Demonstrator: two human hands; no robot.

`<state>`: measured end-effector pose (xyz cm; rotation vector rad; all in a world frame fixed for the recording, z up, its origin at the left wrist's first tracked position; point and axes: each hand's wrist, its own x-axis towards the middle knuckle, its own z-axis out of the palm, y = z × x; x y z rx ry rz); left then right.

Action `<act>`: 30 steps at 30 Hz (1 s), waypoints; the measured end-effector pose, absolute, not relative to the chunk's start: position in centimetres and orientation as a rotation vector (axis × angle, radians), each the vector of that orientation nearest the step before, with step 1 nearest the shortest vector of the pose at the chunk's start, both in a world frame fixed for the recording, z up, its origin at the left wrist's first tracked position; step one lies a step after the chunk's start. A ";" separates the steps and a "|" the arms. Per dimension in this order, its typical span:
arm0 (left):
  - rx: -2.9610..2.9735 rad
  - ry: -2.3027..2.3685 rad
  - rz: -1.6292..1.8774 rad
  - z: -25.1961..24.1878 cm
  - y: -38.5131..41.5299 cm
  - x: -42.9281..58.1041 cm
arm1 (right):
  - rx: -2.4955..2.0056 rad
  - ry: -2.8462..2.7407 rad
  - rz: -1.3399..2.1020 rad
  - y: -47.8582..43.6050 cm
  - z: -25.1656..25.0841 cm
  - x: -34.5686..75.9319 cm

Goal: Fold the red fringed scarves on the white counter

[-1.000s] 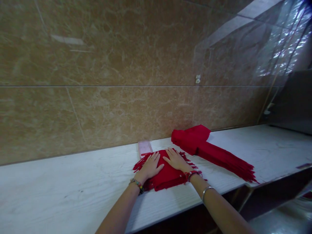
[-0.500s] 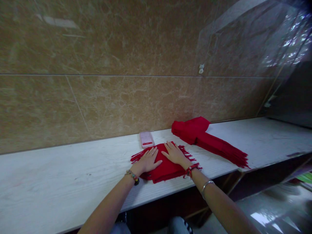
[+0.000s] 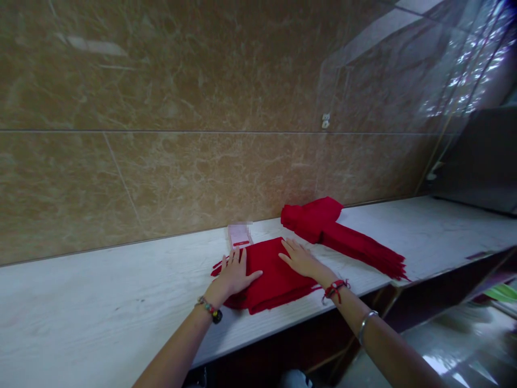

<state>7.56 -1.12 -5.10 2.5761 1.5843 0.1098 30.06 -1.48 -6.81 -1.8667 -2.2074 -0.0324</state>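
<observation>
- Folded red cloth (image 3: pixel 269 275) lies before a brown marbled wall (image 3: pixel 181 178), which takes up most of the upper part of the view.
- White surface (image 3: pixel 72 302), long and streaked with grain, runs along the foot of that wall and carries the cloth near its front edge.
- Dark bulky object (image 3: pixel 480 156) sits at the far right end; what it is, I cannot tell.
- Second red cloth (image 3: pixel 311 221), bunched near the wall, trails a long arm toward the front edge, right of the folded one and just apart from it.
- Both hands lie flat and unclenched, fingers spread, grasping nothing: the left hand (image 3: pixel 233 275) on the folded cloth's left side, the right hand (image 3: pixel 299 260) on its right side.
- Pale pink packet (image 3: pixel 239 234) with a red mark lies just behind the folded cloth.
- Silver bangle (image 3: pixel 365 326) circles the right forearm.
- Red cord bracelet (image 3: pixel 336 289) is at the right wrist, a beaded one (image 3: pixel 210 309) at the left.
- Red fringe (image 3: pixel 218 268) pokes out beside the left hand.
</observation>
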 end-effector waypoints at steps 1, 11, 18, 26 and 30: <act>2.624 1.540 0.150 -4.8 -1.3 8.0 | -1.802 -2.226 -0.063 -1.6 -6.6 29.7; 2.602 1.441 0.158 -6.5 -1.5 8.4 | -1.572 -2.361 0.067 -2.0 -7.4 28.1; 2.503 1.569 0.043 -5.1 -1.2 6.2 | -1.637 -2.015 0.363 -1.5 -7.5 31.6; 2.549 1.397 0.020 -4.2 -3.4 3.7 | -1.621 -1.834 0.416 -1.5 -8.7 28.3; 2.495 1.450 -0.095 -3.1 -4.4 1.0 | -1.592 -1.803 0.432 -2.6 -8.9 24.7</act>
